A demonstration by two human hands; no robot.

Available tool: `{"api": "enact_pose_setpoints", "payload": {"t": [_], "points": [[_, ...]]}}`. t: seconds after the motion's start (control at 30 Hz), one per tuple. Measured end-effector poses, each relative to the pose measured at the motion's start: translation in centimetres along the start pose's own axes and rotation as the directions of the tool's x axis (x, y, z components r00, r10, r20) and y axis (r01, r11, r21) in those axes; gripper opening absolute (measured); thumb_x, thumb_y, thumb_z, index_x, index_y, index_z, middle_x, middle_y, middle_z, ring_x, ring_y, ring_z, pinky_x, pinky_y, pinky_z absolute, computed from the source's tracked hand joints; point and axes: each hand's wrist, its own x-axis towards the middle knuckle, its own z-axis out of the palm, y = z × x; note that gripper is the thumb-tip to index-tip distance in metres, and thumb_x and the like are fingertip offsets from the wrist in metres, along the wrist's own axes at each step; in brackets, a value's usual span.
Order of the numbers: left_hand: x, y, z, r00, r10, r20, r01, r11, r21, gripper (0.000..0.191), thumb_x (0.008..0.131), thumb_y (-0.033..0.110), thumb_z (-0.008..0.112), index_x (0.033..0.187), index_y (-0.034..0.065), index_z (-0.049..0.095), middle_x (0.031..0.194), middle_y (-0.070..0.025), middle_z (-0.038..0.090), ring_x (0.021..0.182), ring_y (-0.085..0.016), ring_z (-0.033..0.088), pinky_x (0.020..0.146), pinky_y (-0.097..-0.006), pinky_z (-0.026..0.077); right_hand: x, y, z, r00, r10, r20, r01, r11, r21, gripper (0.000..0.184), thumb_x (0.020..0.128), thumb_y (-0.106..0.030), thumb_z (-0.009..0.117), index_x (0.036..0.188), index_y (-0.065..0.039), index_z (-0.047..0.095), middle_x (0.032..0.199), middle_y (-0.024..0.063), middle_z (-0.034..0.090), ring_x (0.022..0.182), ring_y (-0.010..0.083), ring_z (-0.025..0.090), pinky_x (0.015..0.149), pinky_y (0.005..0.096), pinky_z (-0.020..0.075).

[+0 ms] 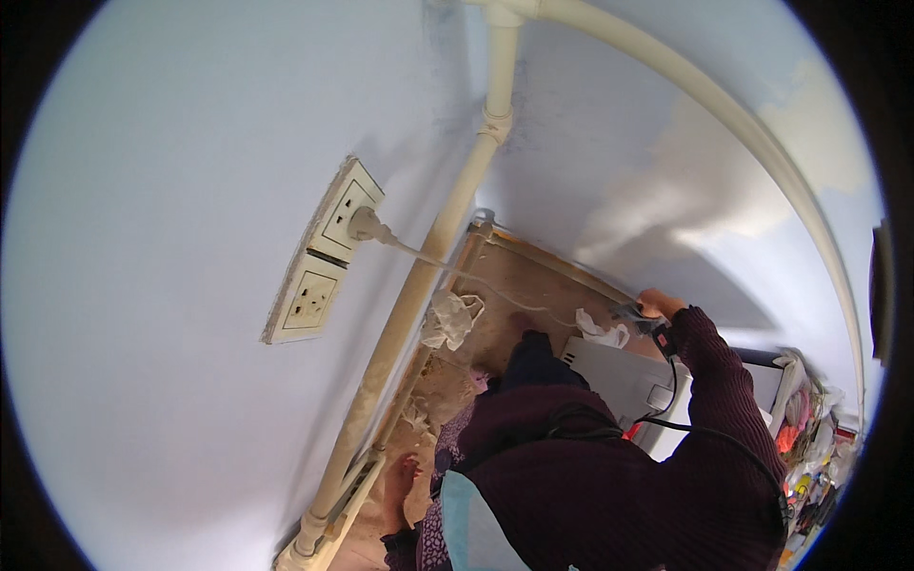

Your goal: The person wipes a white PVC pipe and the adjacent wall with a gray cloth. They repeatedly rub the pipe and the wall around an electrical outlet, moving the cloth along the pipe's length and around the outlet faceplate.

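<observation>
My right hand (658, 303) reaches forward beside the wall, above a white appliance-like casing (607, 367). Its fingers are closed on a thin, greyish see-through piece of plastic (630, 311), whose exact kind is unclear. A black device (665, 341) with a cable sits at my right wrist. Close below the plastic is a crumpled white plastic bag (600, 330). My left hand (401, 479) hangs low at my side, near the pipe along the left wall. Its fingers are loosely curled, and nothing shows in them.
A white plug (368, 225) sits in the upper wall socket (350, 207); its cord (471, 275) crosses the corner. Cream pipes (400, 335) run along the walls. Another white plastic bag (451, 319) is beside the pipe. Mixed clutter (810, 457) fills the far right. A black cable (703, 428) crosses my sleeve.
</observation>
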Motion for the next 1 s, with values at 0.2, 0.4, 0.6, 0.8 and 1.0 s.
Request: {"api": "enact_pose_setpoints", "payload": {"t": [0.2,0.4,0.6,0.8,1.0], "points": [[2.1,11.1,0.1,0.974,0.196,0.110,-0.220,0.932,0.287,0.022,0.090,0.011,0.052,0.110,0.0055,0.060,0.083,-0.0104,0.064,0.074,-0.019,0.064,0.065,-0.0283,0.049,4.3,-1.4,-2.3,0.974,-0.187,-0.129,0.167,0.974,-0.152,0.039,0.072,-0.011,0.050,0.110,-0.008,0.061,0.107,0.0197,0.061,0.097,0.0405,0.057,0.078,0.0472,0.0472],[2.8,16.3,1.1,0.970,0.229,0.084,-0.242,0.941,0.237,0.025,0.088,0.010,0.054,0.112,0.0075,0.059,0.092,-0.0107,0.065,0.081,-0.018,0.062,0.068,-0.0278,0.049,4.5,-2.9,-5.2,0.902,-0.246,-0.355,0.279,0.959,0.042,0.030,0.070,-0.014,0.053,0.096,-0.006,0.065,0.091,0.0197,0.064,0.084,0.0393,0.060,0.070,0.0465,0.0472],[3.2,14.2,1.3,0.979,0.182,0.086,-0.198,0.948,0.251,0.026,0.090,0.007,0.052,0.115,0.0054,0.057,0.095,-0.0079,0.063,0.081,-0.015,0.062,0.071,-0.0276,0.051,0.6,-3.0,-9.6,0.872,-0.173,-0.457,0.357,0.865,0.352,0.030,0.071,-0.012,0.054,0.098,-0.004,0.064,0.087,0.0174,0.065,0.079,0.0283,0.061,0.068,0.0417,0.0465],[3.7,12.9,1.8,0.985,0.154,0.077,-0.170,0.947,0.272,0.028,0.087,0.006,0.054,0.115,0.0063,0.058,0.096,-0.0109,0.065,0.082,-0.017,0.063,0.070,-0.0296,0.050,-1.3,-4.3,-13.5,0.858,-0.171,-0.484,0.394,0.824,0.407,0.027,0.072,-0.009,0.052,0.096,-0.001,0.064,0.082,0.0148,0.064,0.078,0.0214,0.058,0.069,0.0375,0.0457],[4.3,11.8,1.6,0.992,0.109,0.069,-0.123,0.963,0.241,0.027,0.087,0.006,0.053,0.114,0.0058,0.058,0.097,-0.0104,0.065,0.078,-0.017,0.063,0.069,-0.0295,0.051,-4.5,-3.9,-19.0,0.798,-0.171,-0.577,0.536,0.639,0.551,0.024,0.073,-0.005,0.052,0.094,0.000,0.062,0.079,0.0074,0.061,0.079,0.0144,0.053,0.069,0.0316,0.0443]]}}
